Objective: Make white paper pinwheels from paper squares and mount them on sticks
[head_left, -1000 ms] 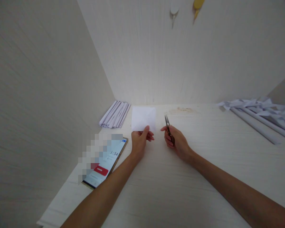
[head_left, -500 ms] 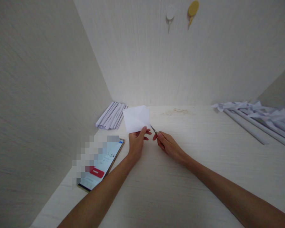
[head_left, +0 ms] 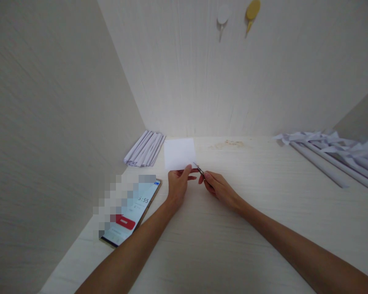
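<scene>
The white paper (head_left: pixel 179 153) is a small, blank, nearly square piece, held flat by its near edge, its sides fairly straight. Just at its near right corner I see the snips (head_left: pixel 200 170), slim and metallic with a narrow pointed end, slanting up and leftward so the tip overlaps that corner. From where I stand, I can't tell whether the blades are touching the sheet.

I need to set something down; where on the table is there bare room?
Bare tabletop lies between the right hand and the paper rolls, and between the forearms. Crowded: left, around the phone, folded-paper bundle and left hand.
</scene>
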`<state>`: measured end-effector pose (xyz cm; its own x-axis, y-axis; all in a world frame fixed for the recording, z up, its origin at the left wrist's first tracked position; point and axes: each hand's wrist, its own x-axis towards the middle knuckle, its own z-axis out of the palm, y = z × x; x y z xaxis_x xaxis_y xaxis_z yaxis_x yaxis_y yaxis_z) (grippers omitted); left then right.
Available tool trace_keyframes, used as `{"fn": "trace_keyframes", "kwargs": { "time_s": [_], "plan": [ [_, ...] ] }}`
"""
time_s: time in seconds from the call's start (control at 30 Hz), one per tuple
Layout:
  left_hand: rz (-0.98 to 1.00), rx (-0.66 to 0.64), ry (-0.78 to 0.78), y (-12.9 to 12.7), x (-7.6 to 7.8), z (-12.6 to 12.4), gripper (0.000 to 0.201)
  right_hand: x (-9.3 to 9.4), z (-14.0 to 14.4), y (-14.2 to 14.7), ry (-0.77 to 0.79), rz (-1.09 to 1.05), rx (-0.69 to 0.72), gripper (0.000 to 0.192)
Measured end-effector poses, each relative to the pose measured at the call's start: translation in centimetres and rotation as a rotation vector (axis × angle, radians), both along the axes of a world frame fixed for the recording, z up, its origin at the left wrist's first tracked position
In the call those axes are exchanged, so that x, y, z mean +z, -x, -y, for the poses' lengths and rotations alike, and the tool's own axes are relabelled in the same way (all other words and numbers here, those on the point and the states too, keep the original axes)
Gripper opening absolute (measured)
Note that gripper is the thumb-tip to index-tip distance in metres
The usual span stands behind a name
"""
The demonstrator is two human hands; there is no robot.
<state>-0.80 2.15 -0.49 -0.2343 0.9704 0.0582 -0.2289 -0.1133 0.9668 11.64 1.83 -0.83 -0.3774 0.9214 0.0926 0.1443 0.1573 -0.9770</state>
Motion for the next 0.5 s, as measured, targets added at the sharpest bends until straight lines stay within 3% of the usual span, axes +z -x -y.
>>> {"fn": "trace_keyframes", "kwargs": {
  "time_s": [0.5],
  "plan": [
    [0.008, 0.012, 0.019, -0.02, -0.04, -0.06, 0.023, -0.13, 0.01, -0.01, -0.017, 0.014, -0.001, 0.035]
  ]
}}
